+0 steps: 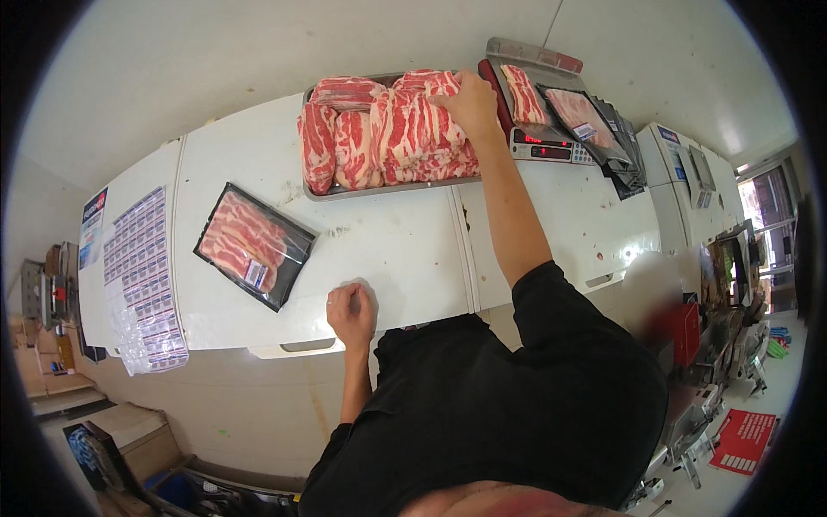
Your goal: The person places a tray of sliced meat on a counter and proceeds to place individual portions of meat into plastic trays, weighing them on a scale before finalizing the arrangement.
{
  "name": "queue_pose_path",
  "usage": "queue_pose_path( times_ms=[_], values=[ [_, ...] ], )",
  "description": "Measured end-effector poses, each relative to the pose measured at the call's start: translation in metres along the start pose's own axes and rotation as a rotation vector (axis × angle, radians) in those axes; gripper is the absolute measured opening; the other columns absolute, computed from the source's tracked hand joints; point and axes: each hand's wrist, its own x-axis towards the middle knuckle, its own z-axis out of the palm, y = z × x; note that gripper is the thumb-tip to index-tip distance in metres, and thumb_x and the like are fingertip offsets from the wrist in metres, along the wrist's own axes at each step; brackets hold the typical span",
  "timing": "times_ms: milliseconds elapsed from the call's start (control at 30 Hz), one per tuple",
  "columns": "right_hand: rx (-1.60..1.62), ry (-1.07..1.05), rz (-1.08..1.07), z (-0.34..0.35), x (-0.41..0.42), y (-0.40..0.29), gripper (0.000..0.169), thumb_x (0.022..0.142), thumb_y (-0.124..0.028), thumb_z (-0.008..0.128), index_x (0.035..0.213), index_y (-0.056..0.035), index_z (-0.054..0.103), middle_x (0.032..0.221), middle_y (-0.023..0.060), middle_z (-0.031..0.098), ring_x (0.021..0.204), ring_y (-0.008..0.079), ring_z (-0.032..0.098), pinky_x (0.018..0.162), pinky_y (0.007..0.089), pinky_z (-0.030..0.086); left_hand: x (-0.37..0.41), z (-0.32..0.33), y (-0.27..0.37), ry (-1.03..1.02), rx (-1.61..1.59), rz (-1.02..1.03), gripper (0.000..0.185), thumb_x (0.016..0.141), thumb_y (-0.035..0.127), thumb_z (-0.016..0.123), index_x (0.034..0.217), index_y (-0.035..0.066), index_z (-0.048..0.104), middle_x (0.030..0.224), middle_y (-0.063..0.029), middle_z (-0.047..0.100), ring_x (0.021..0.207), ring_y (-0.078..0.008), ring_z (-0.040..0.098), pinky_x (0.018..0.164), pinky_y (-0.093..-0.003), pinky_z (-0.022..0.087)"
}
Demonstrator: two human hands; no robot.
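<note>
My right hand [475,106] reaches over the right end of a metal tray [387,192] heaped with bacon-like slices of fatty red meat [410,129]. Its fingertips touch the upper slices; whether they pinch any is hidden. My left hand [349,315] rests on the front edge of the white chest freezer lid [387,258], fingers curled in, with nothing visible in it. To its left lies a clear-fronted black vacuum pack [242,239] of sliced meat with a label. Right of the tray, a digital scale [546,154] with lit red digits carries a small stack of slices [523,95].
A labelled meat pack [581,119] lies partly over the scale, on several black pouches [623,145]. Sheets of printed labels [145,271] hang over the lid's left front edge. Another white freezer [698,168] stands at right. A person [652,284], blurred, is at the right.
</note>
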Motion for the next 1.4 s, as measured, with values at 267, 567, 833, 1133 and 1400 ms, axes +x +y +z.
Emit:
queue_pose_path(
  times_ms=[267,567,833,1133,1400],
  values=[
    [0.093,-0.135,0.031,0.012,0.024,0.029,0.065,0.068,-0.037,0.093,0.116,0.0028,0.074,0.111,0.0217,0.077,0.105,0.0330,0.075,0.096,0.0419,0.056,0.002,0.004,0.004,0.009,-0.007,0.029,0.006,0.088,0.006,0.074,0.092,0.004,0.070,0.091,-0.0111,0.071,0.088,-0.0326,0.066,0.080,-0.0424,0.051],
    [0.141,-0.128,-0.053,0.005,0.006,0.003,0.064,0.076,-0.032,0.089,0.126,0.0028,0.071,0.119,0.0247,0.074,0.112,0.0364,0.072,0.098,0.0415,0.056,0.000,0.001,-0.004,-0.006,0.029,0.026,0.006,0.087,0.006,0.074,0.092,0.005,0.069,0.092,-0.0108,0.071,0.089,-0.0330,0.066,0.081,-0.0430,0.052],
    [0.958,-0.084,-0.038,-0.007,-0.022,0.047,0.033,0.100,-0.019,0.074,0.124,0.0030,0.071,0.107,0.0067,0.075,0.095,0.0116,0.069,0.084,0.0256,0.055,0.001,0.001,0.002,-0.003,0.023,0.006,0.007,0.086,0.007,0.074,0.092,0.005,0.070,0.091,-0.0104,0.071,0.087,-0.0322,0.066,0.080,-0.0425,0.051],
    [1.449,-0.092,0.229,-0.014,-0.029,0.064,0.018,0.109,-0.021,0.061,0.113,-0.0047,0.069,0.101,0.0012,0.072,0.082,0.0108,0.067,0.077,0.0247,0.057,0.002,0.002,0.000,-0.001,0.010,0.023,0.006,0.087,0.006,0.073,0.092,0.005,0.070,0.091,-0.0108,0.071,0.088,-0.0323,0.066,0.080,-0.0425,0.051],
    [1.575,-0.112,0.253,-0.044,0.001,0.052,0.018,0.109,-0.016,0.058,0.120,-0.0026,0.065,0.100,0.0113,0.074,0.084,0.0152,0.071,0.075,0.0306,0.061,0.000,0.002,-0.002,0.015,-0.026,-0.001,0.006,0.088,0.007,0.073,0.092,0.005,0.070,0.092,-0.0106,0.071,0.089,-0.0325,0.066,0.081,-0.0423,0.051]
  ],
)
